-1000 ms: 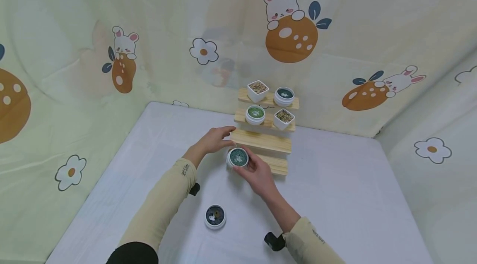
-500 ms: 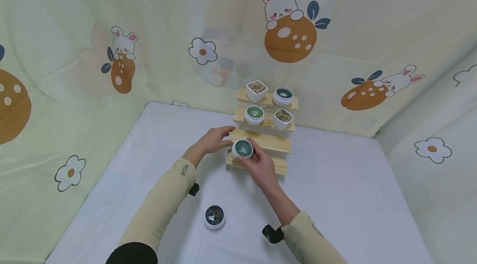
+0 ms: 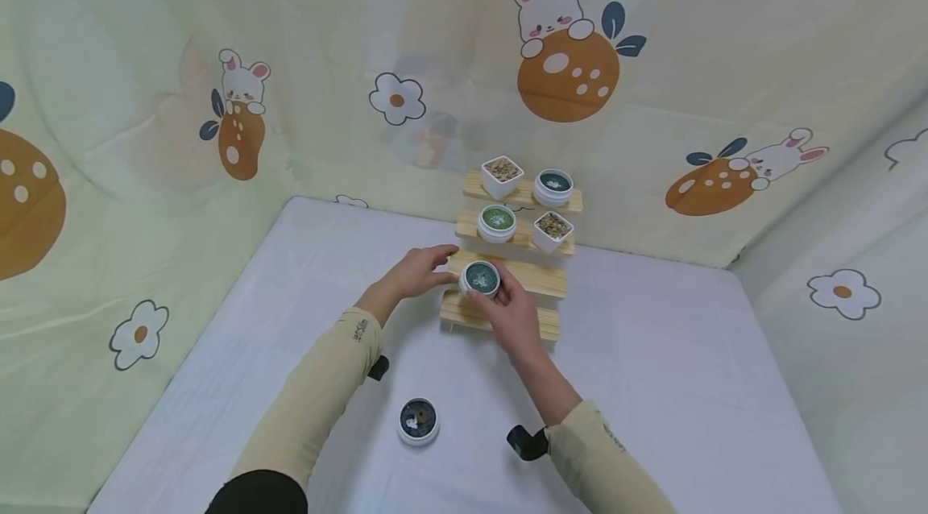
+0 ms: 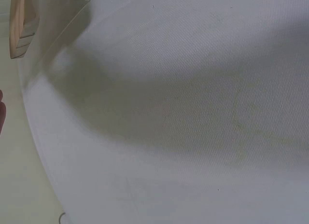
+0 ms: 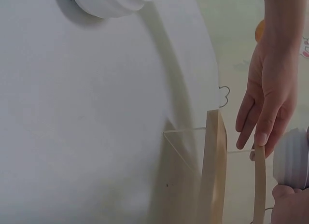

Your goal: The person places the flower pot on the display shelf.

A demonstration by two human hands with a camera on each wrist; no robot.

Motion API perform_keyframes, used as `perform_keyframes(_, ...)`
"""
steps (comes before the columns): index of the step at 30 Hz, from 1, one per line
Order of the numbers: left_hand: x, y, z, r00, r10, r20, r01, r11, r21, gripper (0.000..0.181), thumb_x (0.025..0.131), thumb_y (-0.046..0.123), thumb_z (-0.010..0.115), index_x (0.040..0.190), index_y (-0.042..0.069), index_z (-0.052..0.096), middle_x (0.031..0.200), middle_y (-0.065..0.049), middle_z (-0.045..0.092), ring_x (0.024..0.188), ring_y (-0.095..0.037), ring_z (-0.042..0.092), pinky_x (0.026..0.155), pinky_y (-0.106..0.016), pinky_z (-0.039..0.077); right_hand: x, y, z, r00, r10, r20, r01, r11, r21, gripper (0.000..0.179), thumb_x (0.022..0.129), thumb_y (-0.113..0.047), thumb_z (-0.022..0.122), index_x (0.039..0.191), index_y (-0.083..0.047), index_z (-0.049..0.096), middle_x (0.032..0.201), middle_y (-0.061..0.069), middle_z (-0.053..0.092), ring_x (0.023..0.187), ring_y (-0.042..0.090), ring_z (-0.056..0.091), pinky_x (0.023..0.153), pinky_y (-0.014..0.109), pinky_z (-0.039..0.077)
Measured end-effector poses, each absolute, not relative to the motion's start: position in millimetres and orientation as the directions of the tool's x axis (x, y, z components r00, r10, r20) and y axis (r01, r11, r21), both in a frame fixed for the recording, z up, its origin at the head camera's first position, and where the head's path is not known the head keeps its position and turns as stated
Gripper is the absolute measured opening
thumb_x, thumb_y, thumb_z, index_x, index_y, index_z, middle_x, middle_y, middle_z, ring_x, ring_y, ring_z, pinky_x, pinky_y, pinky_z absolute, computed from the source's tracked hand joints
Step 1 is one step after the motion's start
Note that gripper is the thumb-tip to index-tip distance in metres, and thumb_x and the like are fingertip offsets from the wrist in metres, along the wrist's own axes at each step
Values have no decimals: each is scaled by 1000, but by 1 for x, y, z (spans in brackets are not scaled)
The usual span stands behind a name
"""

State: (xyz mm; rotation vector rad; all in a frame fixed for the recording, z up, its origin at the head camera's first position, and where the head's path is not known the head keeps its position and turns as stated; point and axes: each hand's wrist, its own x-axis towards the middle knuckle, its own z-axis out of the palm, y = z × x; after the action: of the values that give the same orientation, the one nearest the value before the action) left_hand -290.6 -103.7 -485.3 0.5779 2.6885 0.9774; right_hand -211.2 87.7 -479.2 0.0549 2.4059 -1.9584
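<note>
In the head view my right hand [image 3: 513, 312] grips a small white round jar [image 3: 481, 279] with a blue-green top, held above the lower planks of a stepped wooden rack [image 3: 540, 275]. The jar's ribbed side [image 5: 291, 159] shows in the right wrist view. My left hand [image 3: 415, 272] is at the rack's left end. The right wrist view shows the left hand [image 5: 271, 98] pinching the end of a plank [image 5: 259, 185], its thumb on the near side. Another white round jar [image 3: 418, 421] with a dark top stands on the table nearer me.
On the rack's upper two planks stand a square cup [image 3: 502, 178], a dark-topped jar [image 3: 553, 187], a green-topped jar [image 3: 496, 224] and another square cup [image 3: 553, 231]. A white cloth covers the table [image 3: 652, 385]. A printed curtain [image 3: 326, 31] hangs behind.
My right hand has carried the jar up and slightly right, from the rack's lower left corner to over the second plank from the bottom. The left hand has stayed put.
</note>
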Motion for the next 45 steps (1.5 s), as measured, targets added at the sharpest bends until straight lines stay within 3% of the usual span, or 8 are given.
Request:
perform_keyframes(11,-291,-104,-483,-894,445,-55,310,701,642,63,95,30,66,148,7,41,148,-11,47,128,-29,53,107,-38,44,-223,91,-477,-999,28,-38,42,177,-983,75,86,-23,77,149,-7,40,148,10,46,132,15,48,102,23,45)
perform_keyframes(45,-290,-105,-484,-888,456,-53,315,688,654,64,95,30,66,148,5,40,148,-13,46,128,-30,52,107,-39,44,-239,93,-473,-997,78,-22,47,338,-940,79,87,-29,75,150,-1,36,149,17,43,136,22,44,109,32,41)
